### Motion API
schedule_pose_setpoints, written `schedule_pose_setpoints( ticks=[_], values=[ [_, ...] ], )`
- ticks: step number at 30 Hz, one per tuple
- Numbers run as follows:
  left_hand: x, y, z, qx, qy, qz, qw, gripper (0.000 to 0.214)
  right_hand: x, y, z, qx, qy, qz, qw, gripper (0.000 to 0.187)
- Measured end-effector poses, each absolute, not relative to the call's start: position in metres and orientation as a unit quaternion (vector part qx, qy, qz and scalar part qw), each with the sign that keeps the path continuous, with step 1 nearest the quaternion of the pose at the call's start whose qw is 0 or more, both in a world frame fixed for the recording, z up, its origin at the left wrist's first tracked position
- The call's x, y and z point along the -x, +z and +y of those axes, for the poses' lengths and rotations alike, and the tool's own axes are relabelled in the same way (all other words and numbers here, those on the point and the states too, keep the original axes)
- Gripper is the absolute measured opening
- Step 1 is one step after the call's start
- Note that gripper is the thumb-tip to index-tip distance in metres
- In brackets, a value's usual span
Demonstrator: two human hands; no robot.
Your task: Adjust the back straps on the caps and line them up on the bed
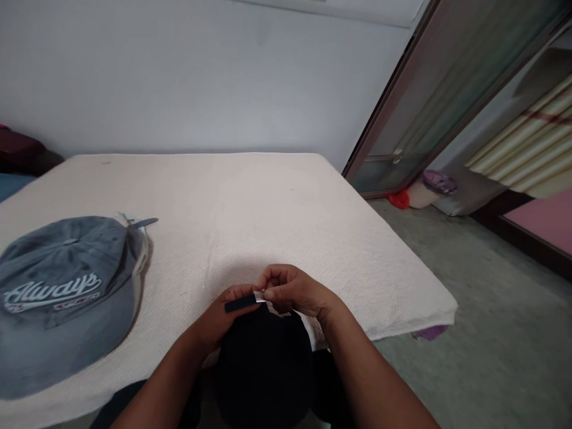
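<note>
A dark navy cap (263,369) rests at the near edge of the white mattress (250,208), partly over my lap. My left hand (223,316) is closed on the cap's dark back strap (239,304), holding it up. My right hand (292,292) pinches the strap's small silvery end (259,296) between thumb and fingers. Both hands meet just above the cap.
A grey-blue cap (62,298) with "Always" lettering lies on the mattress at the left. A white wall stands behind. To the right is bare concrete floor (491,322), an open glass door (429,101), and small items at its foot.
</note>
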State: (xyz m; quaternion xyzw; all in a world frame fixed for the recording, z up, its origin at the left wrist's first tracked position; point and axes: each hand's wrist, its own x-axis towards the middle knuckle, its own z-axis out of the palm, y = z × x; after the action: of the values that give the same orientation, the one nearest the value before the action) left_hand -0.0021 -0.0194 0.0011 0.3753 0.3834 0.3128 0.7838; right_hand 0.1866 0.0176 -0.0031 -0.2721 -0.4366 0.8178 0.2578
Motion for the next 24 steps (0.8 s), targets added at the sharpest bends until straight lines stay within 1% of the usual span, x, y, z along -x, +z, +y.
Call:
schedule_pose_setpoints(
  ticks=[4,7,8,11,12,13,16,24],
  values=[
    [0.0022,0.0008,-0.0199,-0.385,0.298,0.387,0.783,0.016,-0.1855,-0.0022,0.0191,0.275,0.82,-0.44,0.242,0.018],
    [0.0036,-0.0011,-0.0201,-0.376,0.325,0.424,0.757,0.017,-0.185,0.0001,0.021,0.278,0.822,-0.438,0.233,0.018],
    [0.0039,-0.0016,-0.0201,-0.361,0.334,0.43,0.757,0.022,-0.1849,0.0007,0.0214,0.282,0.821,-0.439,0.233,0.018],
    [0.004,-0.0016,-0.0199,-0.301,0.33,0.416,0.792,0.046,-0.185,0.0012,0.0217,0.297,0.811,-0.445,0.238,0.018],
    [0.0038,-0.0013,-0.0198,-0.297,0.324,0.408,0.8,0.049,-0.1852,0.0009,0.0216,0.3,0.809,-0.446,0.239,0.018],
    [0.0035,-0.001,-0.0196,-0.306,0.32,0.404,0.8,0.046,-0.1853,0.0003,0.0214,0.301,0.808,-0.447,0.239,0.018],
    [0.0031,-0.0003,-0.0189,-0.349,0.31,0.399,0.789,0.026,-0.1859,-0.0016,0.0209,0.296,0.81,-0.448,0.236,0.017],
    [0.0049,0.0008,-0.0159,-0.36,0.284,0.383,0.802,0.019,-0.1874,-0.0012,0.0207,0.3,0.797,-0.473,0.226,0.018]
  ],
)
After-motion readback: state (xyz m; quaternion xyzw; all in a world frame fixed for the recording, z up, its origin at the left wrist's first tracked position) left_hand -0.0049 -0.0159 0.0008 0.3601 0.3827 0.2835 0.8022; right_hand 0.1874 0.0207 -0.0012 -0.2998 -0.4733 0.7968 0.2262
